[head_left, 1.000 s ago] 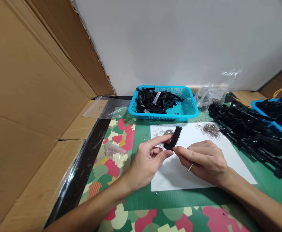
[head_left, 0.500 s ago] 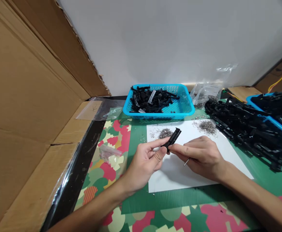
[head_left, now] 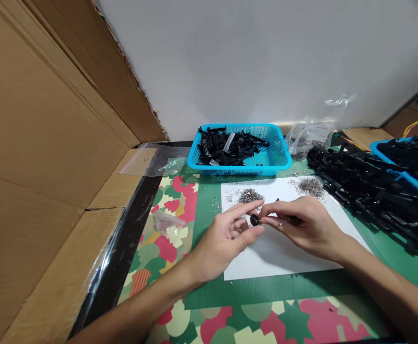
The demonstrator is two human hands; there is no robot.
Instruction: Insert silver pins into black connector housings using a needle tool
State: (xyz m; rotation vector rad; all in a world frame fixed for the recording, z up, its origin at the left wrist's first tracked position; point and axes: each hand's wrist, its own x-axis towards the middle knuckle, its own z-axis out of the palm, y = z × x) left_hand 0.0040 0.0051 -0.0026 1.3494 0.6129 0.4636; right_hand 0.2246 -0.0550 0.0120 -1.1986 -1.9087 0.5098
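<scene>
My left hand [head_left: 225,241] has its thumb and index finger apart, curved around one end of a small black plastic part [head_left: 254,220]. Whether its other fingers touch the part cannot be made out. My right hand [head_left: 305,227] pinches the part between thumb and fingertips, and covers most of it. A thin metal rod [head_left: 284,221] pokes out between the fingers of the same hand. Both hands are over a white sheet [head_left: 266,265]. Just beyond them lies a pile of tiny metal pieces [head_left: 251,195], with a second metal pile [head_left: 311,187] farther right.
A blue basket [head_left: 239,171] of black parts stands at the back. On the right, black parts [head_left: 367,196] lie heaped beside another blue basket [head_left: 417,186]. Plastic bags [head_left: 309,138] rest near the wall; a small bag [head_left: 169,222] lies left. Cardboard [head_left: 44,143] walls the left side.
The black part has turned from pointing up and away to nearly end-on. My left thumb and index finger have spread off it, and my right hand has shifted its grip onto it.
</scene>
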